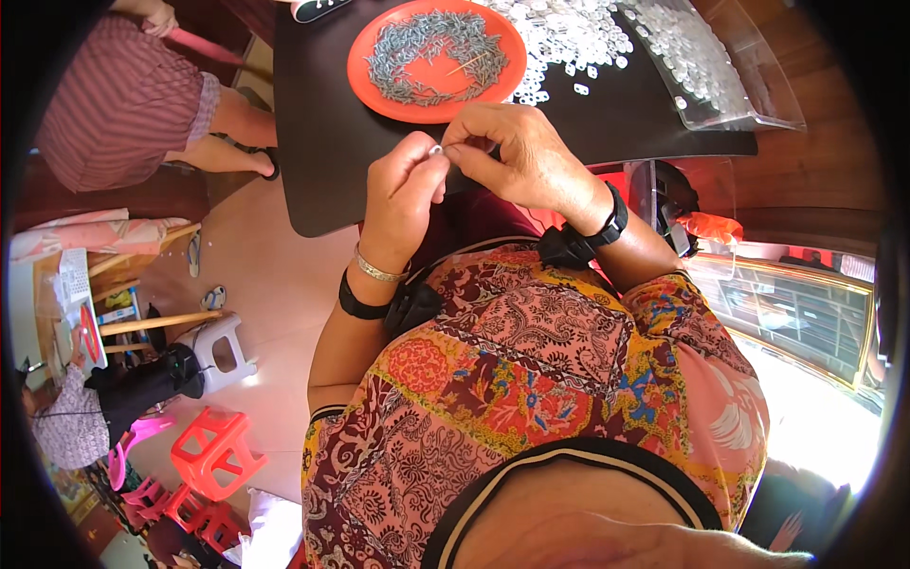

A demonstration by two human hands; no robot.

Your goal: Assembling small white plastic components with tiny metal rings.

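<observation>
Over the near edge of the dark table, my left hand point(406, 188) is closed and pinches a small white plastic piece point(436, 150) between thumb and finger. My right hand point(519, 156) meets it from the right, thumb and forefinger pressed together at the piece; whatever they hold is too small to make out. Just beyond the hands lies a round red plate point(365, 93) with a ring of many small grey screws point(398, 57) and a thin wooden stick point(464, 64) on it. Loose white plastic pieces point(578, 38) are heaped right of the plate.
A clear plastic tray point(773, 85) of similar pieces stands at the table's point(322, 171) right. A person in striped clothes point(123, 95) stands at the far left holding a pink handle. Another person point(71, 417) works at lower left, near red stools point(218, 453) and a white stool point(223, 351).
</observation>
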